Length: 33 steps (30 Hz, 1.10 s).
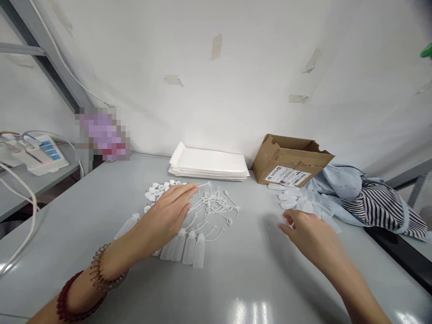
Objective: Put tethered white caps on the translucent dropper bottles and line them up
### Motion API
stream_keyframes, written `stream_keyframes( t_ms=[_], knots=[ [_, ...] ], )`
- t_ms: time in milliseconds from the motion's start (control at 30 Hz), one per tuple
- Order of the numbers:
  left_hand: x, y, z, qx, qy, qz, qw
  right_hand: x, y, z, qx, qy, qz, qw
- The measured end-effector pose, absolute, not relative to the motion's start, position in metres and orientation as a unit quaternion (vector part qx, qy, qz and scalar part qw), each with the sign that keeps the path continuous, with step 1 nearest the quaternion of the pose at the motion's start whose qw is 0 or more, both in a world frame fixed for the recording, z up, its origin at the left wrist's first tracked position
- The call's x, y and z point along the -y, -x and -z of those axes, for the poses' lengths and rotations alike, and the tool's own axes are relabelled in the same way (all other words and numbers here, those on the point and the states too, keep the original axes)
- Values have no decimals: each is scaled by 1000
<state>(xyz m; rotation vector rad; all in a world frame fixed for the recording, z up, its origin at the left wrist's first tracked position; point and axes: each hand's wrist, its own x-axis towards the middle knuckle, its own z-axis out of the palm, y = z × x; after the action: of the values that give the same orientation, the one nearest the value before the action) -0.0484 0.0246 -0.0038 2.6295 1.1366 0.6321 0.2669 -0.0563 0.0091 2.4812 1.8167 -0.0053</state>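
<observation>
My left hand (pixel 168 213) is over the pile of thin white plastic ties (pixel 216 202), which have small ring ends. Its fingers are pressed together, and a white tie end (pixel 204 184) sticks out from the fingertips. Under the wrist, several small translucent squeeze bottles (pixel 199 252) lie in a row, some with ties at their necks; my forearm covers part of the row. On the right, my right hand (pixel 312 231) curls thumb and fingers around a translucent bottle (pixel 285 220), mostly hidden, at the edge of a heap of loose bottles (pixel 305 204).
White caps (pixel 158 189) lie behind my left hand. A stack of white padded envelopes (pixel 211 163) rests against the wall beside an open cardboard box (pixel 290 159). Light blue and striped cloth (pixel 381 202) occupies the right side. A white cable (pixel 29 225) hangs at the left.
</observation>
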Motion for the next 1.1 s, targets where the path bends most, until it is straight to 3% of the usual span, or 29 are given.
stream_keyframes(
  t_ms=[167, 333, 467, 600, 1100],
  knots=[
    [-12, 45, -5, -390, -857, -259, 215, 59, -255, -3, -689, -688, -13, -227],
    [1, 40, -15, -344, -792, -235, 447, 65, -225, 0, -754, -550, -11, -360],
    [2, 38, -20, -301, -687, -210, 627, 71, -213, -3, -757, -522, 44, -391],
    [0, 36, -23, -276, -605, -236, 709, 74, -212, -8, -742, -527, 81, -407],
    [1, 36, -22, -268, -591, -231, 725, 79, -205, -2, -773, -463, 83, -426]
  ],
)
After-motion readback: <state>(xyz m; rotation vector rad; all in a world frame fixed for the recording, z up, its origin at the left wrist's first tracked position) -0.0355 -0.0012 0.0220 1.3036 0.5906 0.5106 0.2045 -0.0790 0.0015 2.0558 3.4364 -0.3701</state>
